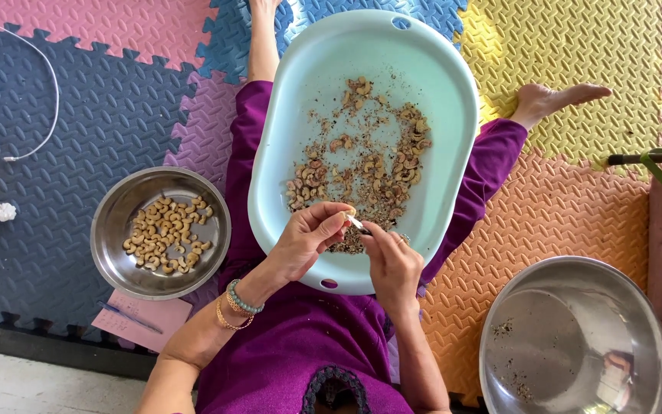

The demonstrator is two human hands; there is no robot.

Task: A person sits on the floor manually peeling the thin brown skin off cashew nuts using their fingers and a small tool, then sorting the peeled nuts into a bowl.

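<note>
Left hand (pixel 306 239) pinches a cashew (pixel 349 211); right hand (pixel 392 264) grips a small blade (pixel 358 225). Steel bowl (pixel 109 230) partly filled with peeled nuts; many unpeeled in the tray (pixel 453 100).

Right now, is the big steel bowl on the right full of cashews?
No. The large steel bowl holds only a few specks of husk, while the peeled cashews lie in the smaller steel bowl on the left.

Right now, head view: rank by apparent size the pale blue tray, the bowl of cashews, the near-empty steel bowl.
1. pale blue tray, largest.
2. near-empty steel bowl, partly cropped at the frame edge.
3. bowl of cashews, smallest.
</note>
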